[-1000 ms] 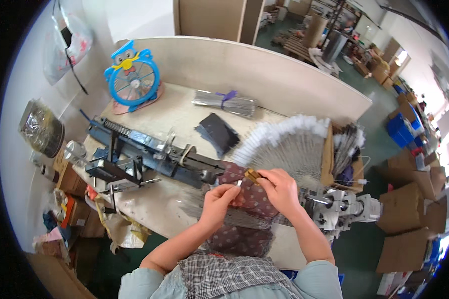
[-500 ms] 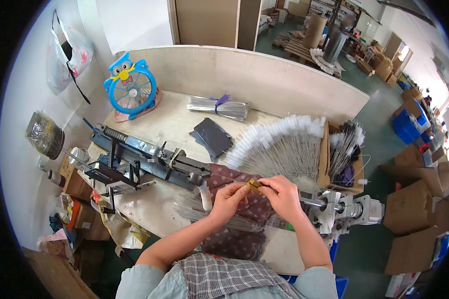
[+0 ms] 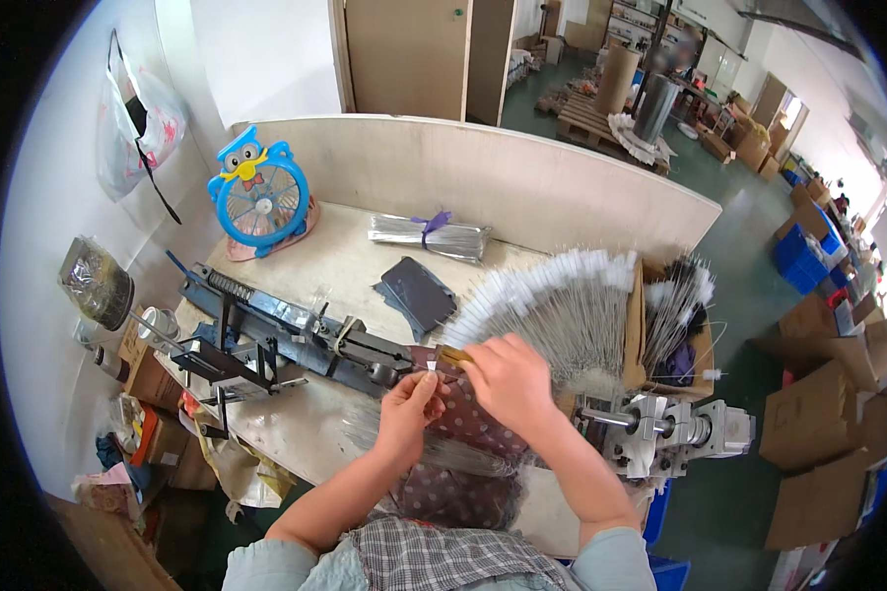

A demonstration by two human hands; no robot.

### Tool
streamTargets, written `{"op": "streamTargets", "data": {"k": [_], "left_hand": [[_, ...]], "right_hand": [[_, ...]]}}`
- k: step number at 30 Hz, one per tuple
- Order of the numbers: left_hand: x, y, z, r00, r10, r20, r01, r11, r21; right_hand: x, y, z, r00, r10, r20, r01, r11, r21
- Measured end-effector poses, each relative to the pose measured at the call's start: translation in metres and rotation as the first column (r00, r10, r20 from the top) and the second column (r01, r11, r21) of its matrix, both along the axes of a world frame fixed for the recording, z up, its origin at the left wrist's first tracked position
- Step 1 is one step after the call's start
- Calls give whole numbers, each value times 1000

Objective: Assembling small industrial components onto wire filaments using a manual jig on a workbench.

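My left hand [image 3: 404,412] is closed in a pinch, with a small white piece [image 3: 431,365] showing above the thumb and fingertip. My right hand [image 3: 511,382] is closed around a small brass-coloured block [image 3: 450,355], which sticks out to the left of its fingers. Both hands are close together, just right of the end of a long dark metal bench machine [image 3: 310,325]. Beneath them lies a brown polka-dot cloth [image 3: 478,424], with thin wires [image 3: 463,451] spread on it. How the right fingers grip the block is partly hidden by the back of that hand.
White-tipped wire brushes [image 3: 562,305] fan out at the right, beside a cardboard box [image 3: 637,330]. A motorised shaft unit [image 3: 665,424] stands at the table's right edge. Farther back are dark sheets [image 3: 416,295], a tied wire bundle [image 3: 429,236] and a blue fan [image 3: 263,202].
Both hands have moved left to the machine's end. The right hand has carried the brass-coloured block along; the left fingers have come off it, and a white piece now shows in them.
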State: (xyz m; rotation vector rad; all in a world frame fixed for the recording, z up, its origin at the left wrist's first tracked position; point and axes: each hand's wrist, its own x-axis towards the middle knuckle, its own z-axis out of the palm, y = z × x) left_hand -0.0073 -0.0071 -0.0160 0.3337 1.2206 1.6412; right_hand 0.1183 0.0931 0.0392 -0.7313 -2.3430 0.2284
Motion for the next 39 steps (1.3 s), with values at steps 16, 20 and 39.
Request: {"op": "streamTargets", "data": {"k": [16, 20, 39], "left_hand": [[-10, 3, 8, 981, -151, 125, 154, 988, -18], [4, 4, 0, 942, 21, 335, -70, 989, 133], [13, 10, 2, 959, 139, 247, -175, 976, 130]], "right_hand": [[-19, -5, -11, 998, 41, 49, -14, 894, -449], [-30, -29, -11, 997, -70, -14, 69, 997, -44], [-1, -18, -22, 999, -36, -38, 38, 997, 62]]}}
